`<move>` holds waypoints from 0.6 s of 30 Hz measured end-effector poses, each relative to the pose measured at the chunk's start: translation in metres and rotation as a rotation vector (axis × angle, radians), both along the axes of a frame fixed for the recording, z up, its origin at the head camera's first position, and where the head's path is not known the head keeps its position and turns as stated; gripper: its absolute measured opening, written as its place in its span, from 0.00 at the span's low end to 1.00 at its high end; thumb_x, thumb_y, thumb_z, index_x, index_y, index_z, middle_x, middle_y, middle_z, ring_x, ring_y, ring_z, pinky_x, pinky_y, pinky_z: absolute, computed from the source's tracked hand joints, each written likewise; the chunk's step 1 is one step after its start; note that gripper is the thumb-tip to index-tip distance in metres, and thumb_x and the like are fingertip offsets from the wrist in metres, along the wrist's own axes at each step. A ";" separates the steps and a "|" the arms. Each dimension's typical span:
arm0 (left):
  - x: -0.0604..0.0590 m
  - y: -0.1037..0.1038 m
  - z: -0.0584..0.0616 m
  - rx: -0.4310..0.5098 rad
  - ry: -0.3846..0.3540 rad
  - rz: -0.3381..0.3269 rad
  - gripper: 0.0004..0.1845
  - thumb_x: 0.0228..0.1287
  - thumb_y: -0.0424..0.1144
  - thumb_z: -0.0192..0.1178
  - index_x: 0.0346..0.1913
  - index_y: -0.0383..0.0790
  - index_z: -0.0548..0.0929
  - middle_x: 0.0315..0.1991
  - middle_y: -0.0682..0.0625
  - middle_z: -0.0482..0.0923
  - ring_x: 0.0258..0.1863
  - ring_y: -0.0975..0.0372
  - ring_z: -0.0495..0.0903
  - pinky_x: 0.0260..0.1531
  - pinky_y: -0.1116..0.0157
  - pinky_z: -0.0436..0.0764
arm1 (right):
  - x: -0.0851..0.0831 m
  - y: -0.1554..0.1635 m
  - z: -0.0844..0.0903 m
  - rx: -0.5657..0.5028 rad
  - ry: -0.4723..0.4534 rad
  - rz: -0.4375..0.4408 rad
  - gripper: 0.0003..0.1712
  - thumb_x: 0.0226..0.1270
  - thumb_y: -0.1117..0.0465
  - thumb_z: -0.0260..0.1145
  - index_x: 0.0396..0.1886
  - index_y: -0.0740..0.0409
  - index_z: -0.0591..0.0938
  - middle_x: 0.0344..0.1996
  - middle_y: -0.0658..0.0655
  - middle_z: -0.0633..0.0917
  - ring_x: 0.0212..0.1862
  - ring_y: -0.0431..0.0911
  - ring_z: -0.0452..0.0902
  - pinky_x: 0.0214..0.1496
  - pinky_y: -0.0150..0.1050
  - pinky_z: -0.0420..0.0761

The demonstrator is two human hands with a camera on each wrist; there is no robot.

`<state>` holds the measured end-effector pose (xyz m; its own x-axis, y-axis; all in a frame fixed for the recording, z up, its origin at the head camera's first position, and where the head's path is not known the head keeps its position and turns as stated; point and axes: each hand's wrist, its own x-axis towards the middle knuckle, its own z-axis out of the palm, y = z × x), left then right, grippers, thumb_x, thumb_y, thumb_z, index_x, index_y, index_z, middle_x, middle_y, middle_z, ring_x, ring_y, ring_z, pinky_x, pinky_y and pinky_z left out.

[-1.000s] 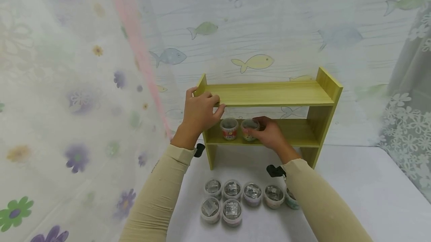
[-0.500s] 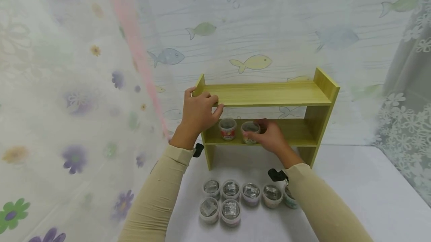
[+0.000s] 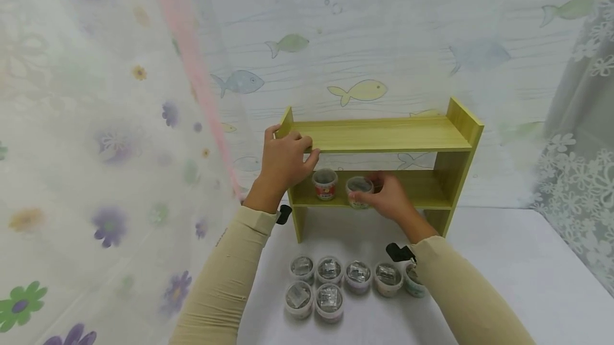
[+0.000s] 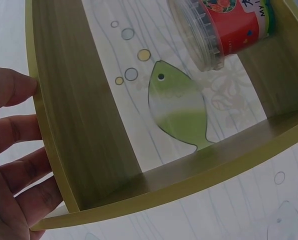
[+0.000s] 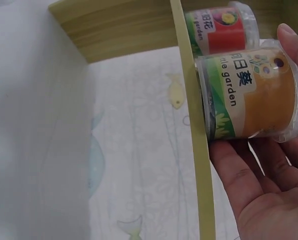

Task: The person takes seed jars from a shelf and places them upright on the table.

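Note:
My left hand (image 3: 288,161) grips the upper left corner of a yellow-green wooden shelf (image 3: 384,134); in the left wrist view its fingers (image 4: 29,167) bend against the board's edge. At the middle board, my right hand (image 3: 390,198) holds a clear plastic cup (image 3: 357,186) between thumb and fingers. The right wrist view shows this cup's orange and green "little garden" label (image 5: 261,97), its base right at the board's front edge. Left of it, a similar cup with a red label (image 3: 325,190) stands on the same board.
On the white-covered table (image 3: 503,270) before the shelf stand several more cups, such as a front one (image 3: 329,302), with silvery packets inside. A fish-print curtain (image 3: 408,25) hangs behind, and a flower-print curtain (image 3: 96,174) at the left.
My right hand has drawn the orange-label cup slightly towards me and to the right, widening its gap from the red-label cup. My left hand keeps its grip on the shelf.

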<state>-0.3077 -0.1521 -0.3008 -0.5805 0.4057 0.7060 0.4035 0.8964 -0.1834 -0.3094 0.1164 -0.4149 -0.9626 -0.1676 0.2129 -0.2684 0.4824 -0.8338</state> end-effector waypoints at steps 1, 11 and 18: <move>0.000 0.000 0.000 -0.002 -0.006 0.003 0.14 0.72 0.54 0.58 0.37 0.50 0.88 0.34 0.53 0.86 0.32 0.57 0.85 0.71 0.41 0.63 | 0.001 0.000 0.000 0.000 -0.001 -0.004 0.49 0.54 0.35 0.79 0.68 0.59 0.76 0.59 0.61 0.82 0.56 0.55 0.80 0.51 0.49 0.84; 0.002 0.001 0.002 -0.006 -0.018 0.012 0.15 0.73 0.54 0.57 0.38 0.49 0.88 0.34 0.53 0.86 0.32 0.57 0.84 0.71 0.41 0.62 | 0.011 0.004 0.000 0.022 -0.026 -0.035 0.50 0.51 0.32 0.79 0.66 0.58 0.76 0.52 0.61 0.82 0.49 0.54 0.80 0.43 0.44 0.82; 0.002 0.000 0.000 -0.007 -0.019 0.011 0.15 0.73 0.54 0.58 0.38 0.49 0.88 0.33 0.53 0.85 0.32 0.57 0.84 0.71 0.40 0.63 | 0.016 0.006 0.000 0.018 -0.030 -0.042 0.51 0.49 0.32 0.80 0.64 0.59 0.77 0.51 0.61 0.83 0.49 0.53 0.80 0.43 0.43 0.82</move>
<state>-0.3056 -0.1518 -0.3005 -0.5983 0.4040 0.6920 0.3972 0.8995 -0.1818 -0.2933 0.1220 -0.4145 -0.9747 -0.1308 0.1815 -0.2231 0.5075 -0.8322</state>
